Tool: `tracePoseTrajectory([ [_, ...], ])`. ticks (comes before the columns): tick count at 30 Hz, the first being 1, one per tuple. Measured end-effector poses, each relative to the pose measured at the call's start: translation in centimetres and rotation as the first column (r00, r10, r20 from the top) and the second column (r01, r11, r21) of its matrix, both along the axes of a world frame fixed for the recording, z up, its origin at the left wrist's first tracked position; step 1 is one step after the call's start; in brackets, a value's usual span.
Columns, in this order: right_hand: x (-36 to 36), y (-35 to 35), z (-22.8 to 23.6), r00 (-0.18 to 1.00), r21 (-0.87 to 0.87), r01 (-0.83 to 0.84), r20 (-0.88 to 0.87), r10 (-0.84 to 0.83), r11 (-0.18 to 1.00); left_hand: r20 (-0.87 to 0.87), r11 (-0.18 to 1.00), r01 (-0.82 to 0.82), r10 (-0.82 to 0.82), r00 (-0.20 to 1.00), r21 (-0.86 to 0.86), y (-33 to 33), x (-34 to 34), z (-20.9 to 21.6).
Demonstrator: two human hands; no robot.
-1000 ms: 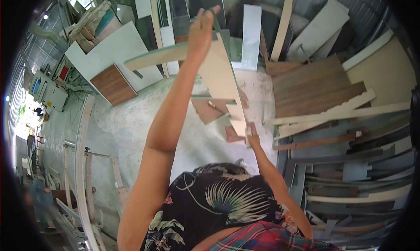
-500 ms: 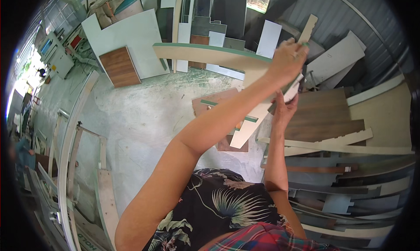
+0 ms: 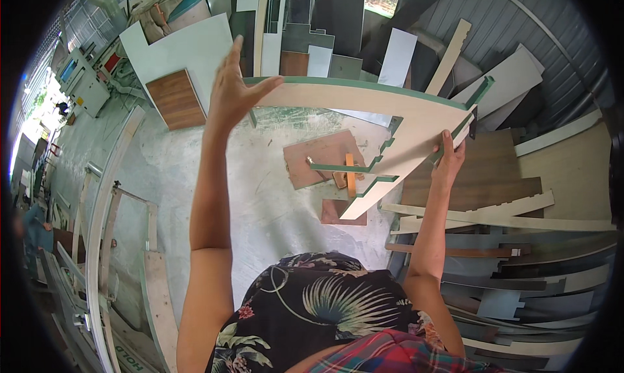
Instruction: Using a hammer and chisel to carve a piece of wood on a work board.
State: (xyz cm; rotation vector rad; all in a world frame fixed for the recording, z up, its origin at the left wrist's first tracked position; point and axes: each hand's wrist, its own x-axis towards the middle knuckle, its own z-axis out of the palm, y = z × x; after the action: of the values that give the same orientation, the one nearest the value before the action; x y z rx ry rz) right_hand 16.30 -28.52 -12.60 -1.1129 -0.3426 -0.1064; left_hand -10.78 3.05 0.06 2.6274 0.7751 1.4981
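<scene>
A large pale cut-out panel [image 3: 422, 122] with green edges stands tilted in front of me. It has a long curved arm reaching left and stepped notches along its inner side. My left hand [image 3: 235, 96] is at the far left end of that arm, its fingers stretched up and thumb spread over the top edge. Whether it touches the panel I cannot tell. My right hand [image 3: 450, 159] grips the panel's right edge, thumb on the near face, the other fingers partly hidden. A small dark piece [image 3: 473, 124] shows just beyond that hand.
Brown boards [image 3: 325, 155] lie on the floor under the panel, with an orange-handled object [image 3: 351, 174] on one. Offcut strips [image 3: 520, 295] are stacked at right. Boards [image 3: 179, 54] lean at the back. A metal rail [image 3: 107, 210] runs along the left.
My left hand has swung from the panel's right end to its far left end and opened. The right hand has shifted slightly right, with the panel tilting a little.
</scene>
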Motion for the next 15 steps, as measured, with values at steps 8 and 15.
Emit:
tracePoseTrajectory([
  [8, 2.8, 2.0, -0.7, 0.995, 0.043, 0.081, 0.048, -0.083, 0.996, 0.324, 0.352, 0.639, -0.638, 0.698, -0.684, -1.5, -1.4, -0.6],
  [15, -5.0, -0.2, 7.3, 0.799, -0.243, 0.396, 0.566, -0.202, 0.885, 0.371, 0.378, 0.661, -0.601, 0.707, -0.647, -7.3, 0.7, 0.5],
])
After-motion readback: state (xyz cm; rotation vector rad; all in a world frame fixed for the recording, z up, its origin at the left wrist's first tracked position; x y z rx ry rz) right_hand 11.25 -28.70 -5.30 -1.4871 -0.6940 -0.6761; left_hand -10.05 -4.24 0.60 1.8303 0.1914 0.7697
